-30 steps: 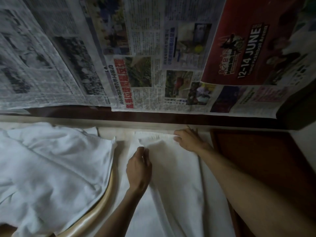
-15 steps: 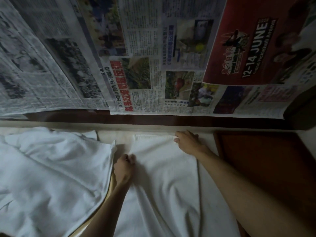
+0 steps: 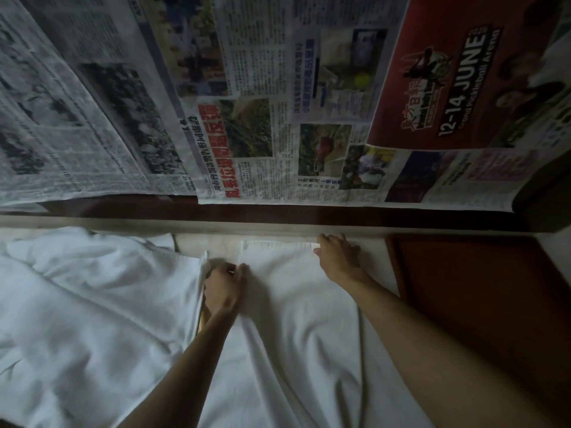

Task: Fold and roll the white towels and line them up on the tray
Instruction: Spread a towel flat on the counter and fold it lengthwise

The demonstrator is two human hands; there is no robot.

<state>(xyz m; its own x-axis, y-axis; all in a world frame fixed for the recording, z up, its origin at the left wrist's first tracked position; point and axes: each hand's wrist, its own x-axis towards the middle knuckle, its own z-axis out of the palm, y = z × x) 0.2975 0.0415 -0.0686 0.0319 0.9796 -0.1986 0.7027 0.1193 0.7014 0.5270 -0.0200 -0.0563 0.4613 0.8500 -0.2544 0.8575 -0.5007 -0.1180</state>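
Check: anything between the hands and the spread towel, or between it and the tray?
Nothing visible. The left hand and right hand already touch the spread towel. The brown tray lies directly right of it, with only the right forearm crossing that edge.

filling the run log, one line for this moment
step: flattening towel | left hand: on left edge | right hand: on far corner | tray: bare

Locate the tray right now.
In the head view the brown tray lies on the right, against the back ledge under the newspaper. It sits just right of the spread towel, beyond the right hand.
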